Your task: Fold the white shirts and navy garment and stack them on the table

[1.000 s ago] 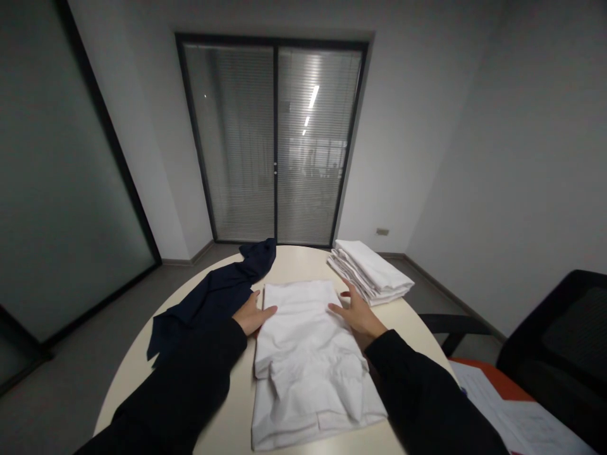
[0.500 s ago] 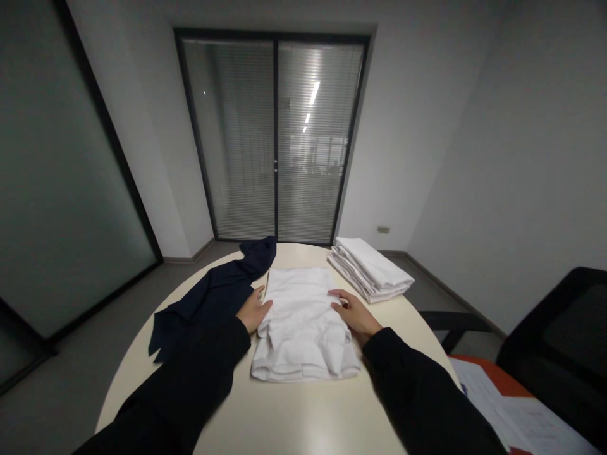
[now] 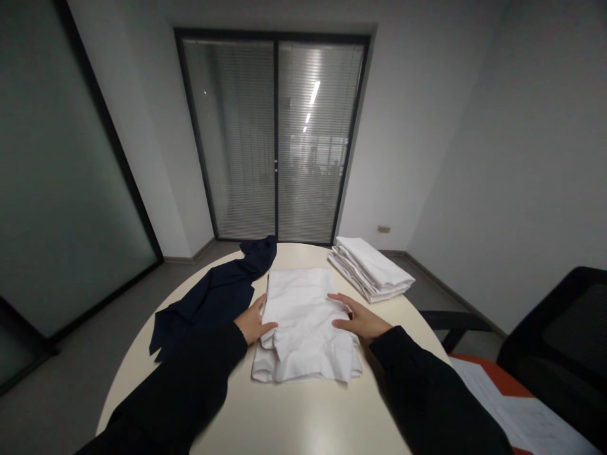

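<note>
At the left of the table, a dark blue garment lies loosely spread, apart from the work and partly covered by your left sleeve. Your left hand comes next: it is open, fingers at the left edge of the white cloth, thumb on top. The cloth lies flat on the table, directly between your two hands; its long axis appears to run away from you, towards the glass door. The far part is smooth; the near part is bunched and creased. Your right hand is also open, forefinger and thumb spread over the right side. Neither hand is clearly nearer; both appear to touch. I cannot see the undersides of your fingers. Beyond your right hand, near the table's far right edge, sits a stack of folded white cloth. At far right, papers lie on the orange seat of a chair. No container is in view.
</note>
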A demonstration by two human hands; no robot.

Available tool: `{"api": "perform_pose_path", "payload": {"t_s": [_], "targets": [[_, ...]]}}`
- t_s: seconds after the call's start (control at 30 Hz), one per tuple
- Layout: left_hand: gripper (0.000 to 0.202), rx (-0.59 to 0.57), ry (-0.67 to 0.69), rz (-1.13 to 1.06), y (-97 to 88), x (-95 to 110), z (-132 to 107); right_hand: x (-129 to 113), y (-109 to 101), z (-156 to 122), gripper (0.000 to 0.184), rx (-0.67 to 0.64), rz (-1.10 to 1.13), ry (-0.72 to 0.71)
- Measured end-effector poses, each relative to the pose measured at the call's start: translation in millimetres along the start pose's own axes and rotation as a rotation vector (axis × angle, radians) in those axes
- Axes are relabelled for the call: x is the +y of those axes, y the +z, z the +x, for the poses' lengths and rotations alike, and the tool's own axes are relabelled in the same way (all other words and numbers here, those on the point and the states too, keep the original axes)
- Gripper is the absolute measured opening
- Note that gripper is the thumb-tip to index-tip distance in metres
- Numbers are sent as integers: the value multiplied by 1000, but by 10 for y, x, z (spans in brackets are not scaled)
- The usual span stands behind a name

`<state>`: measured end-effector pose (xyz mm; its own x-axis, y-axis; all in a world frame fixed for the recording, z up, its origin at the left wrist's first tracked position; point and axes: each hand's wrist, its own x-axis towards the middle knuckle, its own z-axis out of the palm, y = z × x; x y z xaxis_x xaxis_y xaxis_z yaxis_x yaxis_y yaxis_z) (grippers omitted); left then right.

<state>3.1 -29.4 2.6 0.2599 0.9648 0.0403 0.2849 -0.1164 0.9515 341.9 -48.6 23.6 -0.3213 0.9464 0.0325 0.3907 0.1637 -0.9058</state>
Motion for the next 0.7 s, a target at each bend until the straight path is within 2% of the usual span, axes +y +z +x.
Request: {"api": "perform_pose_path", "payload": {"t_s": [0.07,0.1,0.23,0.3,0.37,0.43,0.5,0.6,0.7], "targets": [[105,12,7,125,-28,22,-78,-19,-21,-35,84,20,-131,9],[102,-24,10,129,-42,35,-121,-34,-35,-60,87,-2,-170,14],[96,-337,-29,-81,-67,92,-264,-93,-66,-179,109,-160,-225,23],[91,-421,-58,-184,-64,114,-290,-115,-51,-223,108,-175,-219,12],[73,-422,-76,-240,-70,125,-281,-140,-26,-244,90,-161,-180,-18],[58,-395,-89,-263,-92,120,-250,-172,-3,-250,59,-153,-100,-61],[56,-337,-87,-296,-113,100,-221,-206,12,-255,38,-128,5,-95],[64,-271,-63,-309,-89,57,-229,-229,43,-288,35,-71,114,-101],[85,-288,-36,-224,12,32,-313,-197,110,-346,53,-136,87,-61]]}}
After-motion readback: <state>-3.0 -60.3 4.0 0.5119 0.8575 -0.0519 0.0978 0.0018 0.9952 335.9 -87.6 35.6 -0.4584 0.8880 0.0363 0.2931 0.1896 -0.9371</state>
